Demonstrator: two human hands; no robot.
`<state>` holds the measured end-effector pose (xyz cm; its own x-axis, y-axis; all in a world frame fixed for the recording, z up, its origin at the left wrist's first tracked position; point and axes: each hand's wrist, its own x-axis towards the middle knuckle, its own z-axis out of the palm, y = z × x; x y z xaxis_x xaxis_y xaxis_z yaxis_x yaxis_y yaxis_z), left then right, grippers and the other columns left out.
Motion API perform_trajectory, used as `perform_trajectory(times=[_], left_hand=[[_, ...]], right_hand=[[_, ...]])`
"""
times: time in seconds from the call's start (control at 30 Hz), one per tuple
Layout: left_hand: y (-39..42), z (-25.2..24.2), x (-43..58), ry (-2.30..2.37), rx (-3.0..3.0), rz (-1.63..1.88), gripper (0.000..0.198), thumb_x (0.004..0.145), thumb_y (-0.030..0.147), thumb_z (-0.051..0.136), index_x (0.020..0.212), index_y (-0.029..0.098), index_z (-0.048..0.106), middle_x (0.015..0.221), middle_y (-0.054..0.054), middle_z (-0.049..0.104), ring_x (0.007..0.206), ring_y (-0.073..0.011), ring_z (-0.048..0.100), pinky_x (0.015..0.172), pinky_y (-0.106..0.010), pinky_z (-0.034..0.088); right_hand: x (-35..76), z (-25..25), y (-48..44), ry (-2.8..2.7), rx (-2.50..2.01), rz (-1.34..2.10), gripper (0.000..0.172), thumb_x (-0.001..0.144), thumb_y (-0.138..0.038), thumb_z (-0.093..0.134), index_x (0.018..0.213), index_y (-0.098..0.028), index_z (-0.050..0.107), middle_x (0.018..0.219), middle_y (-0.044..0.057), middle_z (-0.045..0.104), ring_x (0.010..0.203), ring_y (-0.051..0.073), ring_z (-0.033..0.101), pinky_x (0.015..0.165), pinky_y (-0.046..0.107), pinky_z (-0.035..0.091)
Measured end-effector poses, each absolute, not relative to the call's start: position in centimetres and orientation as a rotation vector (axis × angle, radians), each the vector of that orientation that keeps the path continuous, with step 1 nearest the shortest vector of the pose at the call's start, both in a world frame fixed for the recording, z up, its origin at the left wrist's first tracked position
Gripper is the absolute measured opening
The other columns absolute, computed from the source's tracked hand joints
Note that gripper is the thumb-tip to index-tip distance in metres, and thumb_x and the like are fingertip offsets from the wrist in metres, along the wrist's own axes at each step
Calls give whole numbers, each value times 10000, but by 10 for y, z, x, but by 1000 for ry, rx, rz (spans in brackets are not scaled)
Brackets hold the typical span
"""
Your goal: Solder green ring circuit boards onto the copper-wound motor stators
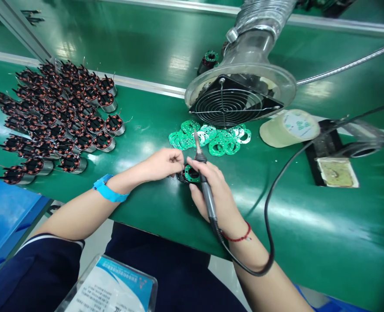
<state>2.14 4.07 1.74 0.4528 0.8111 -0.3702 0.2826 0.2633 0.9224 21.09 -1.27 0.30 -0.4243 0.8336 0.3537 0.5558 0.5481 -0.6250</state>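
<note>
A motor stator topped by a green ring board (192, 173) sits on the green table between my hands. My left hand (165, 165) is closed at its left side, thumb and forefinger pinched; whatever lies between the fingertips is too small to make out. A soldering iron (207, 195) rests in my right hand (219, 197), its tip pointing up and away from me. The thumb and fingers of that hand also reach around the stator's right side. Just beyond, loose green ring boards (222, 143) lie in an overlapping pile.
Many copper-wound stators (70, 162) stand at the left. A fume extractor (237, 95) hangs above the boards. To the right are a tape roll (289, 128), an iron stand (325, 138) with a sponge (337, 172), and the iron's looping black cable (267, 216).
</note>
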Motion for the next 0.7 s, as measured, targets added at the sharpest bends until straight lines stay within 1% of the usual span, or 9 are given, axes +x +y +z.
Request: perform_trajectory(times=[0.07, 0.13, 0.23, 0.27, 0.33, 0.4, 0.53, 0.6, 0.7], left_hand=[[39, 17, 20, 1113, 1320, 495, 97, 785, 99, 535, 723, 160, 495, 611, 58, 502, 537, -68, 486, 533, -204, 388], [36, 18, 17, 1112, 1396, 499, 57, 810, 157, 573, 823, 159, 518, 680, 37, 546, 604, -91, 522, 570, -223, 418], [31, 23, 13, 1069, 1618, 417, 151, 832, 195, 596, 969, 162, 542, 804, 1, 616, 719, -129, 577, 655, -261, 456], [30, 25, 12, 1068, 1700, 389, 135, 837, 176, 585, 967, 164, 553, 822, -5, 625, 735, -133, 582, 675, -269, 456], [28, 29, 12, 1086, 1820, 386, 75, 837, 121, 556, 896, 163, 573, 815, -3, 624, 731, -129, 572, 689, -268, 444], [28, 31, 13, 1088, 1838, 432, 78, 838, 94, 538, 820, 160, 575, 779, 8, 606, 709, -118, 554, 678, -255, 431], [27, 30, 17, 1082, 1608, 525, 50, 855, 143, 554, 809, 158, 570, 711, 30, 571, 665, -107, 527, 642, -237, 427], [26, 28, 19, 1101, 1516, 541, 44, 857, 166, 567, 814, 154, 571, 712, 28, 572, 671, -108, 523, 647, -240, 429], [25, 27, 21, 1111, 1469, 546, 48, 859, 169, 569, 815, 150, 570, 724, 24, 580, 679, -110, 526, 657, -247, 426]], right_hand=[[211, 3, -11, -2163, -1107, 583, 577, 857, -144, 528, 1404, -275, 398, 1319, 106, 608, 1208, 278, 563, 991, 509, 492], [212, 2, -10, -2140, -1135, 568, 585, 864, -152, 543, 1413, -283, 388, 1279, 101, 624, 1169, 271, 583, 965, 487, 509], [217, 0, -11, -2094, -1186, 515, 608, 870, -220, 608, 1425, -282, 369, 1242, 104, 630, 1130, 276, 593, 926, 474, 525], [219, 0, -11, -2086, -1192, 510, 615, 870, -236, 618, 1429, -281, 363, 1243, 104, 626, 1128, 278, 590, 925, 474, 524], [221, -2, -11, -2076, -1194, 514, 611, 878, -240, 611, 1432, -282, 358, 1245, 102, 619, 1130, 276, 582, 927, 470, 519], [221, -3, -11, -2076, -1187, 488, 596, 885, -231, 602, 1429, -284, 364, 1222, 99, 629, 1099, 269, 585, 908, 456, 520], [216, -4, -11, -2124, -1148, 348, 617, 880, -269, 631, 1433, -290, 359, 1138, 89, 674, 968, 265, 590, 834, 443, 522], [213, -2, -12, -2149, -1146, 296, 640, 871, -292, 643, 1441, -291, 352, 1199, 95, 661, 1035, 284, 573, 864, 463, 505], [209, 3, -14, -2171, -1095, 249, 656, 869, -266, 629, 1452, -284, 329, 1308, 103, 619, 1190, 304, 519, 932, 488, 468]])
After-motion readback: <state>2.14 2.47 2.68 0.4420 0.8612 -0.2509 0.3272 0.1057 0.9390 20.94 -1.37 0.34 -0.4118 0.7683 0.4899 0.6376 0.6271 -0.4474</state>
